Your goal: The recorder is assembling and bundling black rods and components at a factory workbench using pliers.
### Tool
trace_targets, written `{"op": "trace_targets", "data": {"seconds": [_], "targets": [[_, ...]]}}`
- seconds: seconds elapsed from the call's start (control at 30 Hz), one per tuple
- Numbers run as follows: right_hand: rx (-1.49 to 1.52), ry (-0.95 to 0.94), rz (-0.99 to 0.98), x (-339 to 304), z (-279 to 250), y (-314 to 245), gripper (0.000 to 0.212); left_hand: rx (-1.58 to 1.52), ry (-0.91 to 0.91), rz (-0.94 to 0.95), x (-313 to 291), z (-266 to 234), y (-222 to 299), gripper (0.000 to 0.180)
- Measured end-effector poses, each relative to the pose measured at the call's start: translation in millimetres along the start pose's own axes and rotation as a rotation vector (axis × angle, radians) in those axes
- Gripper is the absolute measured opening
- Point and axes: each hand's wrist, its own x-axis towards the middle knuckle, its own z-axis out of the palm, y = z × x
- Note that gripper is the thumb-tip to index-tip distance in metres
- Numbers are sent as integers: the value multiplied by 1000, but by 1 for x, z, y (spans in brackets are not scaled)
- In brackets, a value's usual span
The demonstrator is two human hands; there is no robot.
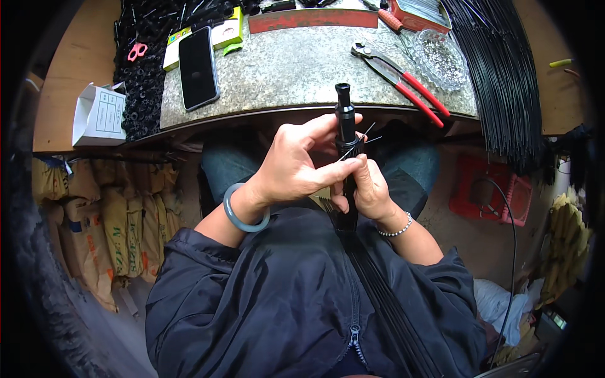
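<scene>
Both hands meet over my lap around what looks like a black umbrella frame [345,120], held upright with its stepped tube end pointing away from me. My left hand [296,157] is closed on the tube, its thumb pressing across towards the right thumb. Lower down, my right hand [372,189] grips the same frame. Several thin wires [372,137] stick out to the right between the fingertips. Long black ribs [384,296] run from the frame down across my dark jacket. The fingers partly hide the joint where wires and tube meet.
On the worktop [283,75] lie a phone [198,69], red-handled pliers [403,85], a red strip [312,21] and a glass dish of small metal bits [441,58]. Black rods [498,75] hang over the right edge. Black parts [142,88] and a white box [101,116] sit left.
</scene>
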Motion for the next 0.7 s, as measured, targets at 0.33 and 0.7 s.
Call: {"op": "trace_targets", "data": {"seconds": [0.33,0.7], "targets": [[16,-50,15,4,-3,-4,67,-420,-39,-107,11,-10,-2,32],[-258,-307,-182,-53,-16,32,67,147,-109,602,-36,17,20,29]]}}
